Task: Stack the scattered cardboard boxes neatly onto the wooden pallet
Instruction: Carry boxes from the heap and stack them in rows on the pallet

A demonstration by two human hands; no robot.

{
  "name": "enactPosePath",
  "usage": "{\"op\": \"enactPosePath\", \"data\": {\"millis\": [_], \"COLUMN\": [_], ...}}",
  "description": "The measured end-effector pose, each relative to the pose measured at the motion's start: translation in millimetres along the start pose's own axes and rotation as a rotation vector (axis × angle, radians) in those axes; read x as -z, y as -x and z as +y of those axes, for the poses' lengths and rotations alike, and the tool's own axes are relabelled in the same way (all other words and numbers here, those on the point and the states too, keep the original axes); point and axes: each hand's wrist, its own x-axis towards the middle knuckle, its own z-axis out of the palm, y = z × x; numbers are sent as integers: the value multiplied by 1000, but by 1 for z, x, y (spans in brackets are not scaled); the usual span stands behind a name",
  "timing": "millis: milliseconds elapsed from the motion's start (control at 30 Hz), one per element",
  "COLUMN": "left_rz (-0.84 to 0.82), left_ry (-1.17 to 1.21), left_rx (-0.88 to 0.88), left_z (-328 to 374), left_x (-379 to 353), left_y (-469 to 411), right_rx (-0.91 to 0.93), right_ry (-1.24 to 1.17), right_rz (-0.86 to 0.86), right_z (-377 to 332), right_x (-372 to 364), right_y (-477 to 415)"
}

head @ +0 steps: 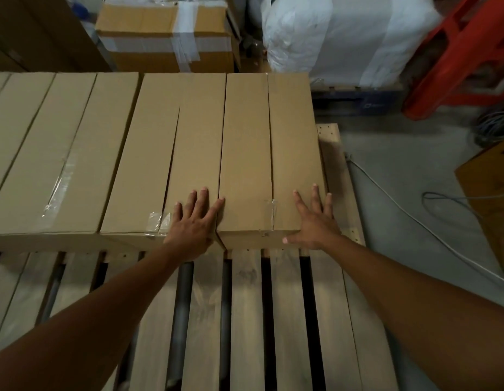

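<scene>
Several long cardboard boxes lie side by side across the far half of the wooden pallet (248,306). The rightmost box (262,142) sits near the pallet's right edge. My left hand (196,221) lies flat with spread fingers on the seam between that box and its neighbour box (163,153). My right hand (315,221) presses flat on the rightmost box's near right corner, thumb against the front face. Neither hand grips anything.
A taped cardboard box (166,32) and a white wrapped bale (344,35) stand behind the pallet. A red pallet jack (456,57) stands at the upper right. Cables (414,218) lie on the concrete floor, with a brown box (490,193) at the right edge.
</scene>
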Motion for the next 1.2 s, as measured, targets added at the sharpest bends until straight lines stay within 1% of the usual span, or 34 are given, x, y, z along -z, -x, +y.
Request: {"op": "enactPosePath", "data": {"millis": [167,233,300,533,633,767,833,933,1000,1100,1200], "left_rz": [-109,-165,-166,47,193,341,405,480,519,574,567], "left_ry": [-26,8,63,236,368,565,649,734,767,802,828], "left_rx": [31,41,62,132,150,178,190,200,195,187,196], "left_z": [6,7,12,48,69,93,104,120,129,141,157], "left_x": [17,29,42,118,156,207,234,275,297,319,332], "left_y": [1,2,7,44,77,132,165,222,264,333,405], "right_rx": [25,44,56,77,97,91,102,112,115,172,231], "right_ry": [-56,-87,-152,-364,-459,-609,-677,-674,-676,-690,-663], "right_rz": [-45,-20,34,192,272,396,455,519,533,548,550], "right_z": [5,6,6,-16,-26,-34,-39,-51,-59,-73,-84], "right_x": [15,20,23,57,86,124,141,165,175,183,184], "right_y": [4,11,21,94,142,219,263,334,384,462,536]}}
